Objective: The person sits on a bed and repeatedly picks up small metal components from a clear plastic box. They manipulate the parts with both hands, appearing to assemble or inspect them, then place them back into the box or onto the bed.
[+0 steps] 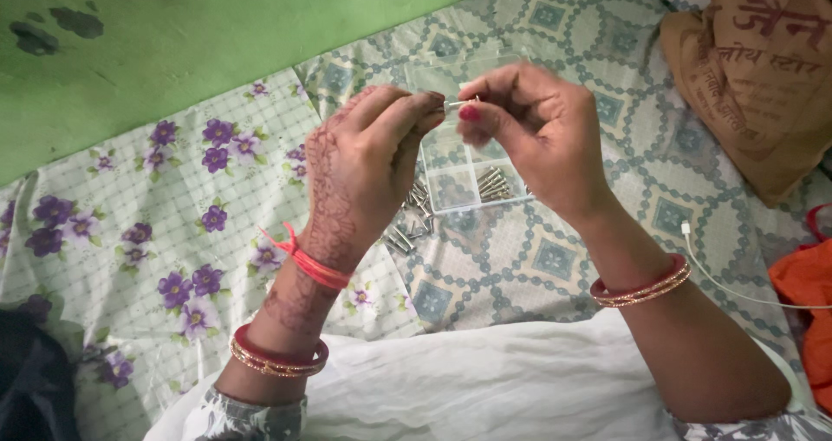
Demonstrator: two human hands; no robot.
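Note:
My left hand and my right hand meet above a clear plastic compartment box. Between the fingertips of both hands I pinch one small silver metal piece, thin like a screw or pin. The box lies on a patterned bedsheet and holds several similar metal pieces in one compartment. More loose metal pieces lie on the sheet just left of the box, partly hidden under my left hand. Both wrists carry red and gold bangles, and the left has an orange thread.
A floral sheet covers the left, a geometric patterned sheet the right. A brown cloth bag sits at the upper right, an orange cloth and a white cable at the right edge. A green wall stands behind.

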